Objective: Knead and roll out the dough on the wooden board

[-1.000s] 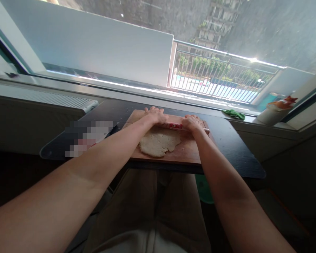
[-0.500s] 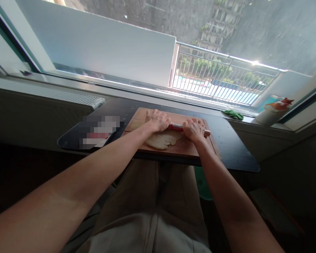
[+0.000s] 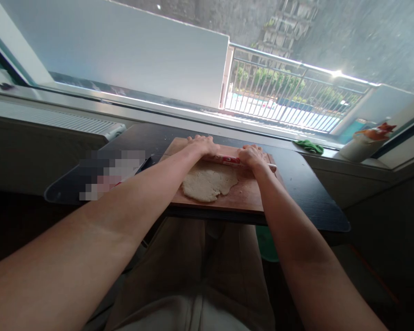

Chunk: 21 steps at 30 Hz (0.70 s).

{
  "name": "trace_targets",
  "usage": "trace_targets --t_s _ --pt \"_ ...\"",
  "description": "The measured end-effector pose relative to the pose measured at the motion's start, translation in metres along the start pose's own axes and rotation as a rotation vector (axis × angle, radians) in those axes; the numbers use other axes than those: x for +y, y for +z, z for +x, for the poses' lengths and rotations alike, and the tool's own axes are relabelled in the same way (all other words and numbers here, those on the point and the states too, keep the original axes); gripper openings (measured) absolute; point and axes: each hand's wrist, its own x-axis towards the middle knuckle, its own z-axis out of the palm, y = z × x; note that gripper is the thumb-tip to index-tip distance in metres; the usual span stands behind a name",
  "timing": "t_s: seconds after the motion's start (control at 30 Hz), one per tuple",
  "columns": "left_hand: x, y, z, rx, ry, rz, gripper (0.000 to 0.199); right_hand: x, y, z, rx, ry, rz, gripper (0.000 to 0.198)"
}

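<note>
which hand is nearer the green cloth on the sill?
Right. The right hand presses the rolling pin's end on the side toward the green cloth, though well short of it. The left hand sits on the pin's other end, farther away.

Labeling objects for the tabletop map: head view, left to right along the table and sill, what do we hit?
Blurred item → left hand → rolling pin, lying over the far edge of the dough on the wooden board → right hand → green cloth → white pot on the sill.
</note>
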Motion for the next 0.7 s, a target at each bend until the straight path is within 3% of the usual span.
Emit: trace_targets --t_s 0.1,0.4,0.7 --pt "0.0 0.001 -0.004 -0.024 0.003 -0.002 0.067 -0.001 0.0 -0.006 0.003 -0.011 0.003 0.04" --pt "-0.001 0.009 -0.053 0.136 0.092 0.02 0.055 -0.003 0.0 -0.056 0.115 -0.059 -0.012 0.04" --pt "-0.009 0.01 -0.02 0.12 0.109 -0.013 0.049 -0.006 0.002 -0.02 0.053 -0.03 0.015 0.041"
